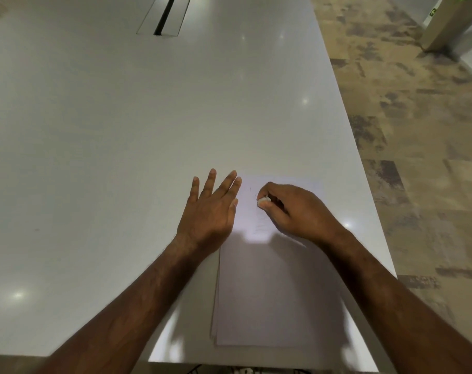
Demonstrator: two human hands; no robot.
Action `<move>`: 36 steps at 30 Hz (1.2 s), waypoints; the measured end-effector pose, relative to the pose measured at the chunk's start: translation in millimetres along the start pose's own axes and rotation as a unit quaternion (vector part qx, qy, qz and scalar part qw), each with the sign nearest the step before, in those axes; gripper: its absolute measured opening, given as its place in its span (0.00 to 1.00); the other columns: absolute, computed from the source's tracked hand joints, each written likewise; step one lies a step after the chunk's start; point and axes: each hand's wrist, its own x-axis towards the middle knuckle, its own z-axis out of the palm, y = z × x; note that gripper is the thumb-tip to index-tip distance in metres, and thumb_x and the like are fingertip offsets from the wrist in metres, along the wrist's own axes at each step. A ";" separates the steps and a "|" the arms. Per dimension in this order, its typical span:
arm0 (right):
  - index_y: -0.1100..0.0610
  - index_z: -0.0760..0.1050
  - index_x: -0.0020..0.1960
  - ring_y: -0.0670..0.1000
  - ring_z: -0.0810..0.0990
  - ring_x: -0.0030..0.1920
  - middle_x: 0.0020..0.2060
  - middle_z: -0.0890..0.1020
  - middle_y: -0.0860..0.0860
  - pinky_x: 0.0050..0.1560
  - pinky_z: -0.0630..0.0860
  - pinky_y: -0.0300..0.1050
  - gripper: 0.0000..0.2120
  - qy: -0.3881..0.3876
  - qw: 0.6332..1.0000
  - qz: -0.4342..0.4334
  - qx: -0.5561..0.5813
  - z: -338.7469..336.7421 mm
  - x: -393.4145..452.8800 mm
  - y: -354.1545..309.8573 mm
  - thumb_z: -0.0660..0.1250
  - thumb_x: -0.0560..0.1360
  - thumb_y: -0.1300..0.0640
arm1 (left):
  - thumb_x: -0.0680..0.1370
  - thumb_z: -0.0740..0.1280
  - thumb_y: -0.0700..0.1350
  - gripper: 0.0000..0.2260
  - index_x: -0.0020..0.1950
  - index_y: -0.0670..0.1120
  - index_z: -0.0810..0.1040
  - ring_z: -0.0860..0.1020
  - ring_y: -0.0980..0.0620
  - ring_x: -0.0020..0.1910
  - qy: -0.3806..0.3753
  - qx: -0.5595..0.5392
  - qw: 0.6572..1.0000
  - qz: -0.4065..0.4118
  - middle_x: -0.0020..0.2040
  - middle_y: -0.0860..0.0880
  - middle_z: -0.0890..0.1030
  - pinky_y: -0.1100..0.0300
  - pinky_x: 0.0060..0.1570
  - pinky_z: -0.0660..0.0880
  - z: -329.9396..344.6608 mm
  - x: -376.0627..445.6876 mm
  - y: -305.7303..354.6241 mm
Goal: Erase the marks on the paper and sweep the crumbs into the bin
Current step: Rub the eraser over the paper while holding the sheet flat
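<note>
Down near the bench's (108,130) right edge lies the white paper (278,292), faint marks (252,191) at its far end. Right hand (297,209) fingers pinch a white eraser (264,201) against the sheet; left hand (210,209) rests flat, fingers spread, on its left edge.

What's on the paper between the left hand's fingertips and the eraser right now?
In the head view, only bare paper with a small faint pencil mark lies between the left hand and the eraser pinched in the right hand.

Left hand (210,209) flat with fingers spread, right hand (291,209) curled in a fingertip pinch
</note>
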 end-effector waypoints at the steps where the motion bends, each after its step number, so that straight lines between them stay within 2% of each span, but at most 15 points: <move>1: 0.45 0.76 0.55 0.42 0.77 0.41 0.39 0.79 0.39 0.42 0.74 0.43 0.05 0.009 1.000 0.000 -0.009 -1.6 4.5 0.9 0.62 0.86 0.47 | 0.87 0.45 0.53 0.24 0.84 0.54 0.50 0.41 0.48 0.82 0.001 0.001 1.000 0.002 0.83 0.57 0.48 0.41 0.79 0.42 -0.3 -0.1 0.0; 5: 0.45 0.74 0.54 0.46 0.77 0.41 0.40 0.80 0.41 0.42 0.76 0.46 0.05 0.034 0.999 0.007 -0.035 -3.9 14.5 1.5 0.60 0.86 0.47 | 0.87 0.44 0.53 0.24 0.84 0.54 0.50 0.41 0.48 0.82 0.002 0.003 1.000 0.003 0.83 0.57 0.48 0.41 0.80 0.42 -0.6 -0.1 0.4; 11: 0.45 0.74 0.53 0.46 0.76 0.43 0.41 0.79 0.42 0.42 0.74 0.44 0.05 -0.012 1.000 -0.011 -0.011 4.4 -6.8 -5.7 0.61 0.86 0.48 | 0.87 0.46 0.52 0.24 0.84 0.54 0.50 0.41 0.48 0.82 0.004 0.003 1.000 0.001 0.83 0.57 0.48 0.41 0.80 0.42 1.2 0.5 -0.1; 14: 0.44 0.74 0.55 0.45 0.77 0.43 0.42 0.80 0.41 0.43 0.75 0.45 0.05 0.008 1.000 -0.009 -0.022 3.3 0.7 -4.5 0.60 0.86 0.47 | 0.87 0.44 0.54 0.24 0.84 0.54 0.50 0.41 0.48 0.82 0.000 0.009 1.000 0.002 0.84 0.56 0.48 0.41 0.80 0.42 1.3 0.2 -0.6; 18: 0.46 0.75 0.55 0.46 0.77 0.42 0.41 0.80 0.42 0.41 0.71 0.44 0.06 0.033 0.999 0.008 -0.022 3.6 12.4 -3.2 0.60 0.86 0.48 | 0.85 0.41 0.55 0.26 0.84 0.53 0.49 0.41 0.47 0.82 -0.004 0.012 1.000 0.001 0.84 0.56 0.48 0.41 0.80 0.42 -1.2 -0.3 1.2; 25: 0.44 0.74 0.53 0.46 0.77 0.44 0.42 0.80 0.41 0.44 0.74 0.45 0.04 -0.020 1.000 -0.002 0.006 5.4 -11.6 -6.8 0.61 0.85 0.48 | 0.87 0.46 0.52 0.24 0.84 0.53 0.50 0.42 0.47 0.83 -0.001 0.008 1.000 0.004 0.84 0.56 0.49 0.40 0.79 0.44 -1.5 -0.6 1.5; 31: 0.43 0.73 0.54 0.45 0.77 0.41 0.39 0.79 0.42 0.40 0.72 0.43 0.05 0.006 1.000 0.006 -0.008 2.5 -1.8 -6.0 0.60 0.86 0.46 | 0.86 0.42 0.54 0.25 0.84 0.53 0.49 0.42 0.47 0.83 -0.007 0.020 1.000 0.000 0.84 0.55 0.48 0.40 0.79 0.44 -1.2 0.0 1.4; 36: 0.44 0.73 0.53 0.46 0.76 0.45 0.43 0.80 0.41 0.46 0.75 0.47 0.04 -0.041 0.999 0.012 0.010 9.7 -19.9 -10.7 0.60 0.85 0.47 | 0.87 0.44 0.53 0.24 0.84 0.53 0.50 0.42 0.47 0.83 -0.004 0.012 1.000 0.000 0.84 0.56 0.48 0.40 0.79 0.44 -1.6 -0.3 1.8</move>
